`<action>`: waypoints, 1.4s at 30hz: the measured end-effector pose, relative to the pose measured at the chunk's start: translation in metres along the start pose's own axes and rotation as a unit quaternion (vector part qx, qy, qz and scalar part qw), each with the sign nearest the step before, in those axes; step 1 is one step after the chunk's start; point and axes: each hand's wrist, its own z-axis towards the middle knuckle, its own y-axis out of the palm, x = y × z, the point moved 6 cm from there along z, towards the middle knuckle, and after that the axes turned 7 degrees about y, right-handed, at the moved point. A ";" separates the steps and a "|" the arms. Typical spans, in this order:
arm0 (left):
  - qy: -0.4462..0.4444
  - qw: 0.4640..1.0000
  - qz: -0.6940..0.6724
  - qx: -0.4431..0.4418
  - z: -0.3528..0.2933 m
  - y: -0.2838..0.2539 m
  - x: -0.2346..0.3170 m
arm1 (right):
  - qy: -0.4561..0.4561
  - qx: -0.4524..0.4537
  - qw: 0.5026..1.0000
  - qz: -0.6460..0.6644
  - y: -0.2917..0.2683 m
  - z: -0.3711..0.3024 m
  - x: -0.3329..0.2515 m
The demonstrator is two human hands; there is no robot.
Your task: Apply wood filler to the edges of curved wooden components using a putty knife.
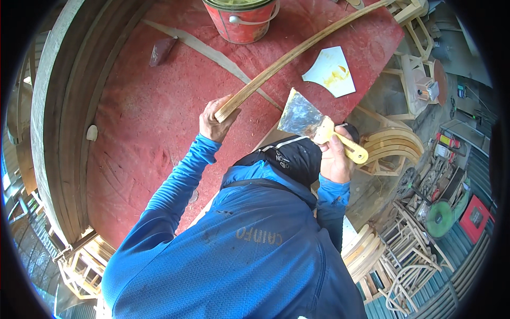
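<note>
My left hand [215, 119] grips the near end of a long, slightly curved wooden strip [297, 50], which slants up and away to the far right over the red tabletop [143, 122]. In my right hand [337, 159] is a putty knife [304, 116] with a yellow handle and a wide metal blade. Yellowish paste smears the blade, which points up and left, apart from the strip. Just beyond the blade lies a white flat spreader-shaped board [330, 72] with a yellow-brown smear on it.
A red bucket [241, 24] with a white handle stands at the far edge. A dark reddish block [162, 51] and a thin pale wooden piece [212, 53] lie on the table. Curved wooden boards [69, 122] rise at left. Chair frames and a green fan [440, 218] crowd the right.
</note>
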 end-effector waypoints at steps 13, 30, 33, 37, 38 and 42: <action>-0.003 0.999 0.029 -0.041 -0.014 0.014 0.036 | -0.277 -0.198 0.832 -0.439 0.073 -0.025 -0.028; 0.130 0.990 0.040 -0.039 -0.010 0.025 0.080 | -0.262 -0.115 0.850 -0.442 0.039 -0.032 -0.026; 0.138 0.990 0.011 -0.036 -0.006 0.025 0.090 | -0.256 -0.099 0.865 -0.419 0.026 -0.034 -0.024; 0.161 0.987 -0.007 -0.015 0.008 0.018 0.110 | -0.158 -0.009 0.940 -0.302 -0.004 -0.028 -0.016; 0.165 0.986 0.015 -0.002 0.011 0.015 0.115 | -0.140 0.039 0.961 -0.235 -0.015 -0.025 -0.015; 0.214 0.974 0.067 -0.014 0.026 0.013 0.129 | -0.125 0.094 0.978 -0.138 -0.036 -0.013 -0.018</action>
